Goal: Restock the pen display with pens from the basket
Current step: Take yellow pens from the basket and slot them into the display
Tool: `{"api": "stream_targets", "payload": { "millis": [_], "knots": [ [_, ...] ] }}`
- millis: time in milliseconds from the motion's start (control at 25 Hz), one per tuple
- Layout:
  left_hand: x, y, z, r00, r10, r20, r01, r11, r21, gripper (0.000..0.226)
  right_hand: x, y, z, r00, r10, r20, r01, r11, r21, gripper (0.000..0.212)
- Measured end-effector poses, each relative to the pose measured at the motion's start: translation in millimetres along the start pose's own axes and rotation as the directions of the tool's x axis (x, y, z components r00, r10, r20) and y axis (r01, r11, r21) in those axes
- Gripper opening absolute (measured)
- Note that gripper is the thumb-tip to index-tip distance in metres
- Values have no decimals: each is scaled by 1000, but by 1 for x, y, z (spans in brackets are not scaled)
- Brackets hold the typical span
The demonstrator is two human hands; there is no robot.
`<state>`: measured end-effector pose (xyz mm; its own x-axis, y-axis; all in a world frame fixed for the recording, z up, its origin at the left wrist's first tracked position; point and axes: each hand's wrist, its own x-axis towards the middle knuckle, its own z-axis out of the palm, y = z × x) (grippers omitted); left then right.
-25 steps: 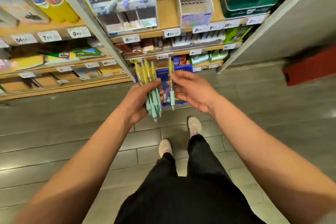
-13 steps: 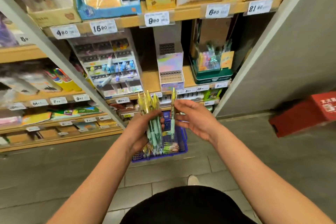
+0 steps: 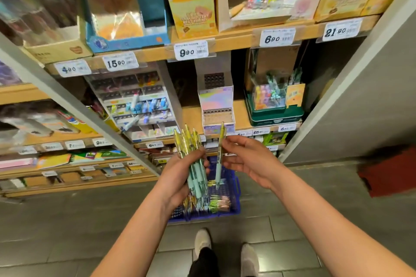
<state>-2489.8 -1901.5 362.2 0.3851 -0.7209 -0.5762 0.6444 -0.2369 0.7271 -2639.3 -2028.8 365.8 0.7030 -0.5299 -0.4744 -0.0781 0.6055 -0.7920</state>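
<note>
The view has tilted up to tags "9.90", "6.90"; left hand grips a pen bundle, right hand pinches one pen.

Single head-worn wide-angle view, looking forward and down, close over both hands, facing store shelves

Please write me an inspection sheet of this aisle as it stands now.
Surface: grey tiled floor; wooden shelf with price tags.
Job's things: bunch of pens; single pen; blue basket on the floor, pens inside; pen display with open slots.
Clutter: tiered rack, green box.
Grips: left hand clasps the bunch; right hand pinches the single pen.
Cables: nothing seen.
Surroundings: grey wall, red box.
</note>
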Motion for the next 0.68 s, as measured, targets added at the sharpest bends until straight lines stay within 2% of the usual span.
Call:
{"api": "stream_targets", "payload": {
  "millis": [280, 360, 440, 520, 600, 680],
  "knots": [
    [97, 13, -36, 995, -40, 88, 38, 999, 23, 29, 91, 8, -7, 981, -75, -180, 80, 997, 20, 23],
    [131, 19, -47, 993, -40, 108, 34, 998, 54, 29, 124, 10, -8, 965, -134, -225, 137, 991, -3, 9],
    [165, 26, -54, 993, -27, 112, 18, 997, 75, 30, 160, 1, -13, 938, -227, -262, 227, 973, -30, 7],
    [193, 31, -56, 989, -18, 145, 9, 998, 59, 24, 199, -26, -19, 878, -374, -299, 356, 928, -113, 7],
    [212, 35, -53, 984, 4, 177, -17, 997, 70, 23, 239, -64, -23, 763, -524, -378, 483, 851, -204, 7],
    [228, 38, -49, 978, 42, 203, -53, 997, 51, 25, 279, -99, -18, 650, -669, -361, 568, 743, -354, 4]
  ]
}}
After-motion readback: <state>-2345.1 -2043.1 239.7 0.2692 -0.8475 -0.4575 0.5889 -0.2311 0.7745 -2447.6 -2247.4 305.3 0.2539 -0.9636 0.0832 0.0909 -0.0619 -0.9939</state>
